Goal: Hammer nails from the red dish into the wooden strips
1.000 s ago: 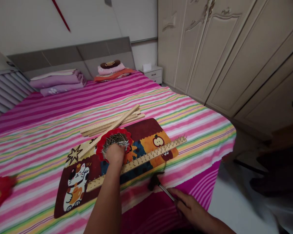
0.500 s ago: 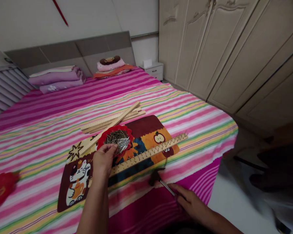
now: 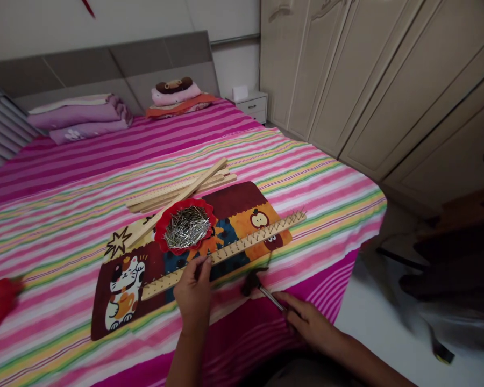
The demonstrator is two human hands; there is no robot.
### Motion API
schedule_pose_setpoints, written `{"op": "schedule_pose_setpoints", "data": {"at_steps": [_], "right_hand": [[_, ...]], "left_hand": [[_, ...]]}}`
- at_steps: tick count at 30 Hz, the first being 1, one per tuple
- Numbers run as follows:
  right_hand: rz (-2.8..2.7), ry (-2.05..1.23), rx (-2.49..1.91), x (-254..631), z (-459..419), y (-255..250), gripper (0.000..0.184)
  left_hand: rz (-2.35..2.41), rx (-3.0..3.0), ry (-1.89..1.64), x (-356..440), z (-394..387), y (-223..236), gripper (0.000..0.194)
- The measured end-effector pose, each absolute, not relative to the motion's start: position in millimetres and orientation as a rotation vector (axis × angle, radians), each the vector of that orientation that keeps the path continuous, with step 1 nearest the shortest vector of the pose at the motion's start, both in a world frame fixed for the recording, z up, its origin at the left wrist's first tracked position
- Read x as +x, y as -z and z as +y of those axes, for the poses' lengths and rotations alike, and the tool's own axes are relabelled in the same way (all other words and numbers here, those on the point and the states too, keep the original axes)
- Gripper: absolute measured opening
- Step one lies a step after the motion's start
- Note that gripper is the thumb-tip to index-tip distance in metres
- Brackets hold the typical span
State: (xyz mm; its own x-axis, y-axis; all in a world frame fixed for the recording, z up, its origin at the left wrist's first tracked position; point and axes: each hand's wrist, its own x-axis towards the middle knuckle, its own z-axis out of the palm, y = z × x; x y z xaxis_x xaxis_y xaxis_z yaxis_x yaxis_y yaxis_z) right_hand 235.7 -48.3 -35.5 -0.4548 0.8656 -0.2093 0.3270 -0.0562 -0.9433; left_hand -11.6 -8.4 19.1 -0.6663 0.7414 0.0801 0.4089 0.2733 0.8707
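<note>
My left hand (image 3: 193, 287) is closed in a pinch at the long wooden strip (image 3: 236, 248), on a nail that the fingertips largely hide. Several nails stand upright along the strip's right part, while its left part shows small holes. Just behind the strip sits a red scalloped bowl (image 3: 160, 240) heaped with loose nails (image 3: 187, 226). In my right hand (image 3: 306, 320) is a hammer (image 3: 271, 296), gripped by its metal handle; its dark head is low, in front of the strip and apart from it.
A patterned mat (image 3: 100, 317) lies under the bowl and strip. Behind the bowl, more wooden strips (image 3: 177, 191) are stacked, one slanting across them. Folded bedding (image 3: 84, 118) rests near the headboard. A red object (image 3: 0, 303) lies at left. Wardrobes (image 3: 326, 70) stand at right.
My left hand has left the nail bowl and come down and right to the wooden strip. The hammer stays in my right hand, almost unmoved. The whole view has shifted slightly.
</note>
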Motion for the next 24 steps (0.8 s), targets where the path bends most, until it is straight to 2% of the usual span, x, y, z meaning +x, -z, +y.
{"op": "schedule_pose_setpoints", "data": {"at_steps": [12,18,24], "right_hand": [[-1.778,-1.568,-1.204,238,-45,37,0.046],[-1.804,-1.545,-1.253,238,-47,40,0.046],[-1.829,-1.51,-1.218,239,-53,7,0.045]], "left_hand": [[2.243,0.993,-1.353,-9,-8,-3,0.029],[2.213,1.152,-1.377,-8,-8,1,0.026],[2.205,1.325,-1.404,-10,-7,7,0.027]]}}
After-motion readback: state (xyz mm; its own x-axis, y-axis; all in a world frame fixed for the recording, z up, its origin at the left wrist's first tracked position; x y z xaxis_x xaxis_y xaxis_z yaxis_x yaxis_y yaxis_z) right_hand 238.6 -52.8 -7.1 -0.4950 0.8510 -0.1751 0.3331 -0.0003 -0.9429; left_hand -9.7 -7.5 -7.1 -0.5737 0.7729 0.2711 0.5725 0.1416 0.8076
